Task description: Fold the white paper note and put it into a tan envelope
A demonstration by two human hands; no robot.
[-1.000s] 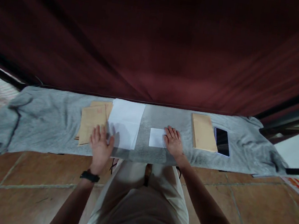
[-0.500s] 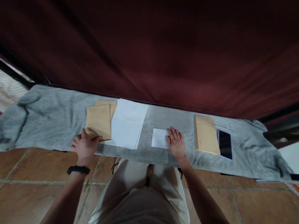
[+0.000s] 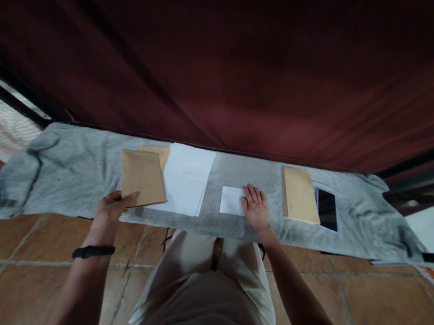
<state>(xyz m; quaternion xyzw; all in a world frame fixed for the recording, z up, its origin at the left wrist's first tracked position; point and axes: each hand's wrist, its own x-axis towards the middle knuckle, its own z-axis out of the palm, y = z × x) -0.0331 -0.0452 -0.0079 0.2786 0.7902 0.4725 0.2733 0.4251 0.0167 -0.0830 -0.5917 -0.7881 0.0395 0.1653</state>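
Observation:
My left hand [image 3: 114, 205] grips the lower left edge of a brown paper envelope [image 3: 144, 178], thumb on top and fingers underneath. The envelope overlaps other brown envelopes [image 3: 159, 150] and the left side of some white paper sheets [image 3: 187, 177]. My right hand [image 3: 256, 208] lies flat with outstretched fingers, its fingertips on the right end of a small folded white paper [image 3: 231, 201]. That paper rests on the grey cloth in front of me.
Right of my right hand lies a stack of brown envelopes [image 3: 300, 195], with a smartphone [image 3: 327, 210] beside it. Grey cloth [image 3: 73, 174] covers the narrow table. A dark red curtain [image 3: 227, 88] hangs behind, and dark bars stand at both ends.
My left hand has taken hold of the top envelope, lifted it slightly and shifted it to the left and turned it. My right hand and the folded paper stay in place.

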